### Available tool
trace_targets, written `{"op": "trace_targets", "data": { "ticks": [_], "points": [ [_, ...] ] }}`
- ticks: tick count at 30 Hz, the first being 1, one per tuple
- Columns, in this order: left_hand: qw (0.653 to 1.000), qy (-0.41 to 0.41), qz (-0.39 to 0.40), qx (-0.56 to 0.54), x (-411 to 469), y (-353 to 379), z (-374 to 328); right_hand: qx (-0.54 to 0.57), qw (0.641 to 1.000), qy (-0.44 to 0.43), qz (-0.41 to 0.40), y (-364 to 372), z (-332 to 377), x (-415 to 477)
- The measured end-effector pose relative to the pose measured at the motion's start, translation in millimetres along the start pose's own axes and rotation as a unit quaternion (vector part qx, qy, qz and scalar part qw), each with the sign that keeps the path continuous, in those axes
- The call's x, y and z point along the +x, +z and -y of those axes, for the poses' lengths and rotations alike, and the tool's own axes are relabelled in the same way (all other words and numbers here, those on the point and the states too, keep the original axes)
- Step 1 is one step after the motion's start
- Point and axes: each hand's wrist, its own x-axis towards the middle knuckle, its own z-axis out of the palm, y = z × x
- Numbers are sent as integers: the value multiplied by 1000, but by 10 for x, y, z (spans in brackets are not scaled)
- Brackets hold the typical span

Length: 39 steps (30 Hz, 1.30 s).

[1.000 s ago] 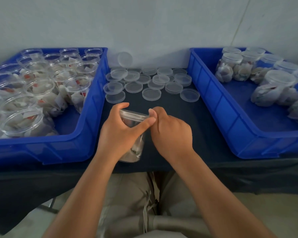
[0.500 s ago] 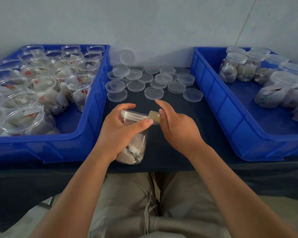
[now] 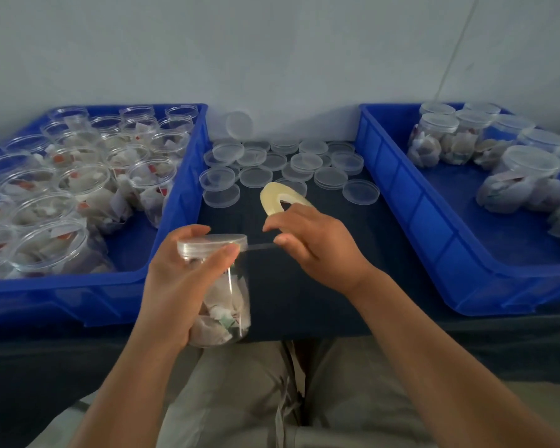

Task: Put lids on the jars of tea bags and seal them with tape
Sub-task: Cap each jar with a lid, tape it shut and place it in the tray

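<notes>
My left hand [image 3: 178,279] grips a clear jar of tea bags [image 3: 227,299] with its clear lid [image 3: 212,244] on, upright above the table's front edge. My thumb lies across the lid's rim. My right hand [image 3: 314,247] holds a roll of clear yellowish tape [image 3: 274,197], fingers through its hole, just right of the jar. A short strip of tape [image 3: 261,246] stretches from the roll to the lid's rim.
Several loose clear lids [image 3: 272,163] lie on the dark table [image 3: 304,286] at the back. A blue bin on the left [image 3: 181,195] holds several open jars of tea bags. A blue bin on the right [image 3: 411,202] holds several lidded jars.
My right hand has pulled away to the right from the jar, lifting the tape roll into view and drawing out a strip. The jar has stayed in my left hand.
</notes>
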Motion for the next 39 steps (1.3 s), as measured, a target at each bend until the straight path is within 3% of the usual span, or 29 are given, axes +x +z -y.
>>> {"op": "trace_targets", "data": {
  "ticks": [4,9,13,15,23,26,29,31,36,39],
  "points": [
    [1000,8,2,5,-22,15,-17,-36,996,-42,74,-166,-55,-93],
    [995,33,77,46,-211,88,-144,-67,995,-60,32,-291,-127,-63],
    [956,176,-3,235,-332,-30,-434,-36,996,-80,-26,-207,-51,51],
    [935,219,-25,279,-365,-142,-527,-32,994,-91,-50,-144,-7,117],
    [926,170,-33,335,-461,-420,-548,-87,983,-155,-49,77,0,230],
    [955,148,16,257,-559,-498,-581,-134,982,-130,-17,127,-188,202],
    [971,125,131,155,-674,-515,-665,-135,989,59,-2,-109,-540,113],
    [967,140,159,139,-672,-378,-674,-180,980,80,25,-198,-637,117],
    [983,125,108,79,-438,81,-398,-230,948,65,212,13,-450,90],
    [988,114,81,66,-242,232,-258,-228,945,66,225,123,-481,-159]
  ]
}}
